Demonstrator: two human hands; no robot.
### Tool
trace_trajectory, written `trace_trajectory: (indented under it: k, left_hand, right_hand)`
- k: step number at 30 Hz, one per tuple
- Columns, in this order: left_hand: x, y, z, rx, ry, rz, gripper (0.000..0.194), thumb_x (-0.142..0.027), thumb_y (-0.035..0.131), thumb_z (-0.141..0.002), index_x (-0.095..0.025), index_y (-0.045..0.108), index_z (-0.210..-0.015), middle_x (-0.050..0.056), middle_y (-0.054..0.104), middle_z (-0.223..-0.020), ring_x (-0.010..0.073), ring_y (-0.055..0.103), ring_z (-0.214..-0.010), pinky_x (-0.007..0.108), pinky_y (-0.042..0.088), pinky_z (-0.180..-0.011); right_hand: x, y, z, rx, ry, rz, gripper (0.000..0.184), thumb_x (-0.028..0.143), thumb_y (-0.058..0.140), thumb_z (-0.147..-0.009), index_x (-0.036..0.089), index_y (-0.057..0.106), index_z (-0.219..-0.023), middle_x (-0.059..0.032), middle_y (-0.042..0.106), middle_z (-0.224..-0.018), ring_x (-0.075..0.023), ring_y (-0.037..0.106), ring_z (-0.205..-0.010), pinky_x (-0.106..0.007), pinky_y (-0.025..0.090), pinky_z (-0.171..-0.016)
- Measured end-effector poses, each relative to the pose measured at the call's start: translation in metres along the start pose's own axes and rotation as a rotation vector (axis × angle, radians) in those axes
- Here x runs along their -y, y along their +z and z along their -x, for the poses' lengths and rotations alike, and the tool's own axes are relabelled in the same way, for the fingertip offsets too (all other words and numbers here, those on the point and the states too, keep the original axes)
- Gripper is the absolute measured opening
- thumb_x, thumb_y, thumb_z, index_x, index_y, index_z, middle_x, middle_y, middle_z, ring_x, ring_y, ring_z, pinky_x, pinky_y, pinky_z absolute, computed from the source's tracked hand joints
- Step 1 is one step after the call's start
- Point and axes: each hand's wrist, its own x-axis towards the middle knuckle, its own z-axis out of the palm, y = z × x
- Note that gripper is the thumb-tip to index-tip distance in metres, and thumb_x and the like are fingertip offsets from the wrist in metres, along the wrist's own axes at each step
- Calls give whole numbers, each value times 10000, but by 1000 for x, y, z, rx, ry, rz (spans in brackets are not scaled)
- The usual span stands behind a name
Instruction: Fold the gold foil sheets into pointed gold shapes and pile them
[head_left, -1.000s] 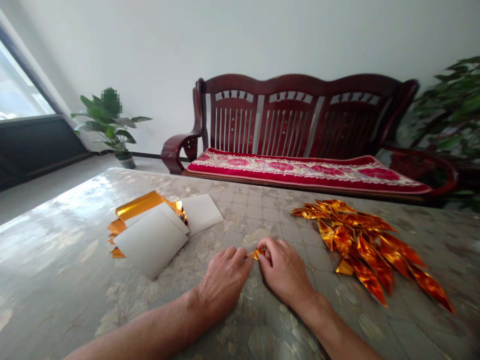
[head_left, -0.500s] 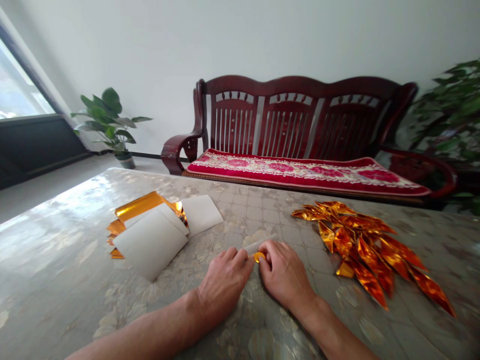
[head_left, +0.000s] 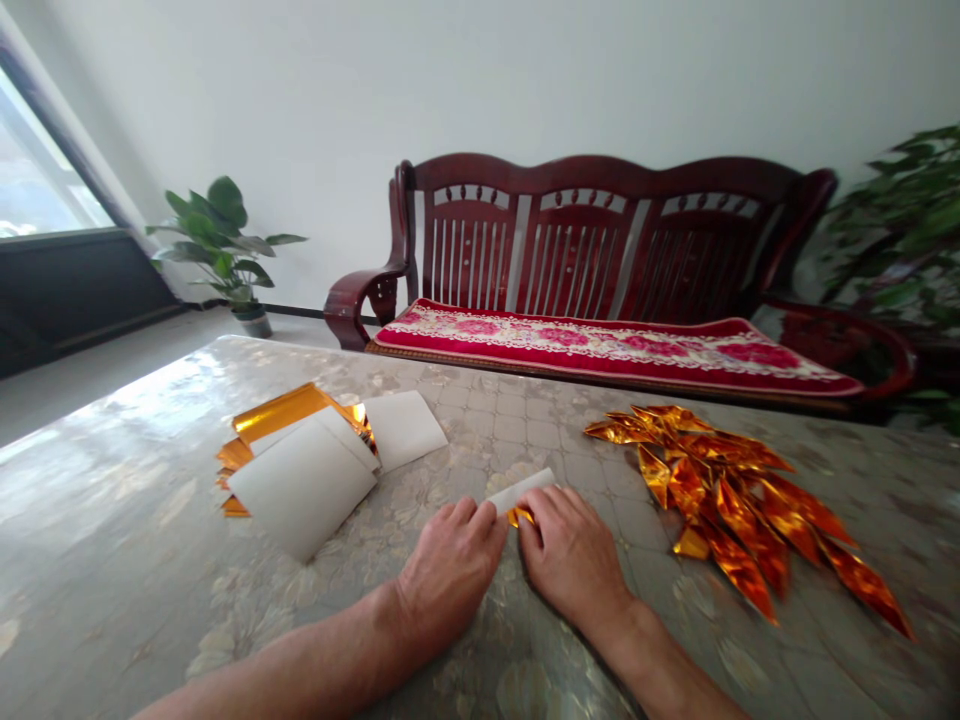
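Between my hands, low on the table, is a sheet of gold foil paper [head_left: 525, 485], its white back showing as a narrow strip behind my fingers and a bit of gold in the gap between them. My left hand [head_left: 454, 560] is closed on its left part, fingers curled down. My right hand [head_left: 571, 548] grips the right part, thumb toward the left hand. Most of the sheet is hidden under my fingers. To the right lies a pile of folded gold foil pieces [head_left: 727, 490], pointed at the ends.
Loose foil paper sheets [head_left: 304, 490], white and gold sides showing, lie on the left of the patterned table [head_left: 360, 640]. Beyond its far edge stands a dark red wooden bench [head_left: 577, 240] with a floral cushion [head_left: 615, 345]. A potted plant [head_left: 217, 240] stands at the back left.
More of the paper's white back has come up behind my fingers and now stands out as a clear strip. Both hands stay nearly in place; the piles are unchanged.
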Motion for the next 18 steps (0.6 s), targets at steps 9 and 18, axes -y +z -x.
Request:
trace_trajectory:
  k: [9,18]
  left_hand:
    - [1,1,0,1,8,-6,134,-166,550,-931,-174,582,-1060,64,592,-1003,232,540,-897,355,506,-745]
    - [-6,3,4,-2,-43,-84,174,-91,529,-901,-154,586,-1053,80,569,-993,226,540,-882,347,503,-731]
  right_hand:
    - [0,-7,6,-9,-108,48,167,187,526,-941,253,679,-922,-21,606,-817,-200,537,-840,-316,339,-747]
    - [1,-11,7,20,-108,62,188,177,518,-949,228,694,-904,-39,627,-843,-200,550,-846,-315,358,-766]
